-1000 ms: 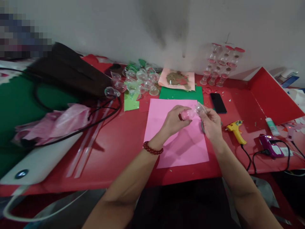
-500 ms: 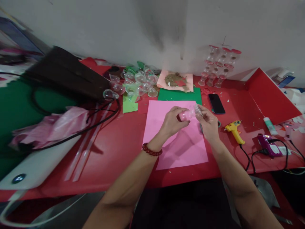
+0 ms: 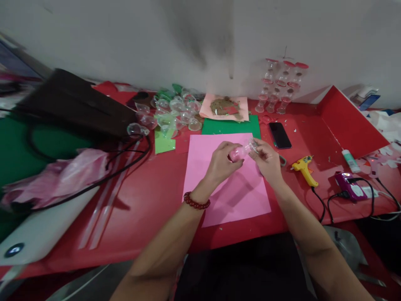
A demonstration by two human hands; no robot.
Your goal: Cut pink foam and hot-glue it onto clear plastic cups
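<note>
Above a pink sheet of paper (image 3: 232,200), both my hands hold a clear plastic hourglass (image 3: 242,152), its narrow waist in the middle. It lies tilted, with the right end higher. My left hand (image 3: 221,163), with a dark red bead bracelet at the wrist, wraps its thumb and fingers round the left end. At the other end, the rim is pinched in the fingers of my right hand (image 3: 267,161). The fingers hide part of both ends.
Clear plastic bottle tops (image 3: 175,110) are heaped at the back. Stacked hourglasses with red rims (image 3: 280,85) stand by the wall. To the right lie a phone (image 3: 280,135), a yellow glue gun (image 3: 304,169), a glue tube (image 3: 351,161) and cables. A black cable (image 3: 125,165) crosses the left side.
The hourglass has turned slightly in my hands, and more of its clear right end shows. Both hands keep hold of it. The whole view has shifted a little.
</note>
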